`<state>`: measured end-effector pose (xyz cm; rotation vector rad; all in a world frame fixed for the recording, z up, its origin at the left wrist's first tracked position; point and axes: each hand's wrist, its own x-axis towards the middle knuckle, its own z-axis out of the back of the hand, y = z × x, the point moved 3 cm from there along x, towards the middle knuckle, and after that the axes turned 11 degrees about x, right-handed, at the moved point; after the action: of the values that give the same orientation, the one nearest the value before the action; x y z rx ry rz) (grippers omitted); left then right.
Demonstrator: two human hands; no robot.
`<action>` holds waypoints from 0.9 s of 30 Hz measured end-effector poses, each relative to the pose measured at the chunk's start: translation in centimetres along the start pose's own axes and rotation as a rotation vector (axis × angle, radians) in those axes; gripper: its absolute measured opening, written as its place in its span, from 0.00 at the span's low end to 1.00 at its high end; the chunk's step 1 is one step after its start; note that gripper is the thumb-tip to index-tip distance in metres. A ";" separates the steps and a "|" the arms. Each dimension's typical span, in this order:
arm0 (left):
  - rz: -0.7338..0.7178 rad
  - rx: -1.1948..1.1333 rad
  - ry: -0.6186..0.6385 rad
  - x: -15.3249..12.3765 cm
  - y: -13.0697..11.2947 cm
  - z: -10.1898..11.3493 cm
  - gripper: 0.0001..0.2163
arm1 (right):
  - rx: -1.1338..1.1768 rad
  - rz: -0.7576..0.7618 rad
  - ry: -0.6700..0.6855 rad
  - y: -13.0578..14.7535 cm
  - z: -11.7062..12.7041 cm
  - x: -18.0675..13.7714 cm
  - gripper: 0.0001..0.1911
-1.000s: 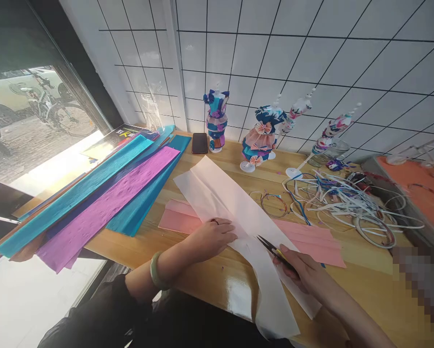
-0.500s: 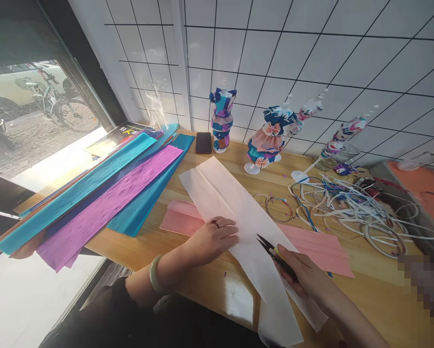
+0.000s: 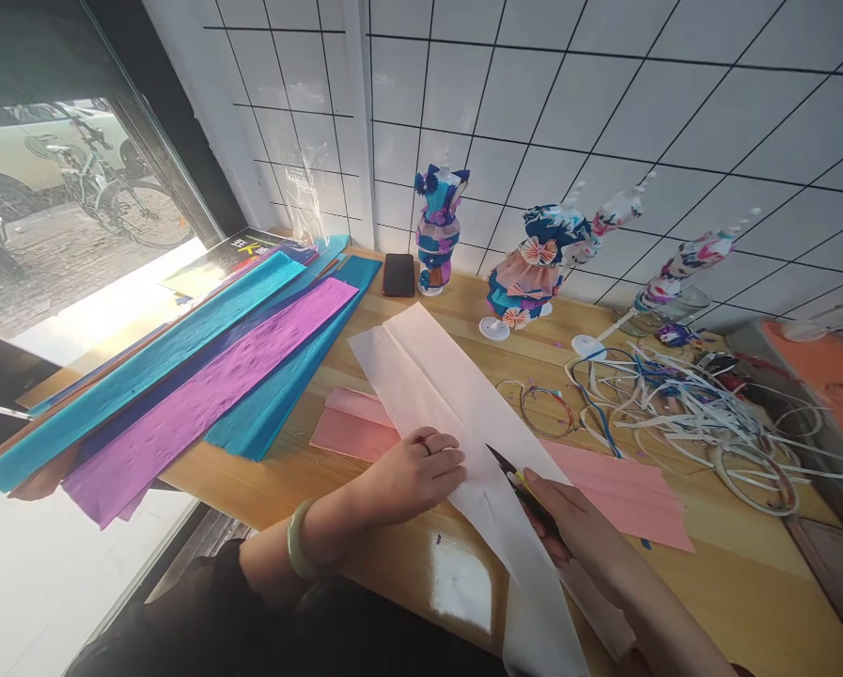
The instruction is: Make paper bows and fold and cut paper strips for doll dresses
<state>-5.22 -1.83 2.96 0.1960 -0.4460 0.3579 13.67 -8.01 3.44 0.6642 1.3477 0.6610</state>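
"White tiles with black lines fill the wall [image 3: 569, 94], far past the fingers. What is under the hands?"

"Shiny wood! It's a table [image 3: 745, 564], and it spreads out on both sides of the fingers."

"What is the biggest thing the hands touch?"

"It's a long white sheet [image 3: 456, 395], right under the left fingers. One end points away from them to the wall. The near end curls down on the near side of the right fingers."

"Do you see other long strips?"

"Yes! A bright blue strip [image 3: 153, 367] and a purple strip [image 3: 224, 385] lie well to the left of the left fingers. A pink strip [image 3: 632, 489] goes under the white sheet and peeks out on both sides of the fingers."

"And that messy heap of cords [image 3: 681, 404]?"

"It's past the right fingers, off to the right. Two dressed-up figures [image 3: 530, 273] stand ahead of the fingers, by the wall."

"How are the hands?"

"The left hand [image 3: 431, 475] rests on the sheet with curled fingers. I can't tell if they pinch it. The right hand [image 3: 576, 517] wraps its fingers around dark scissors [image 3: 539, 512]. The tips point over the sheet, just beside the left fingers."

"What is smaller?"

"A black phone [image 3: 398, 275] lies beyond the left fingers. A pale green bracelet [image 3: 298, 541] sits behind them, and a tiny ring [image 3: 427, 442] goes around one."
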 end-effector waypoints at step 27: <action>0.010 -0.028 0.015 -0.2 0.0 -0.2 0.08 | -0.064 -0.014 -0.094 0.4 -0.4 0.3 0.24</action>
<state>-5.31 -1.79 2.69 0.1635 -0.4367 0.3624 13.31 -7.53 3.48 0.6264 1.2383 0.6518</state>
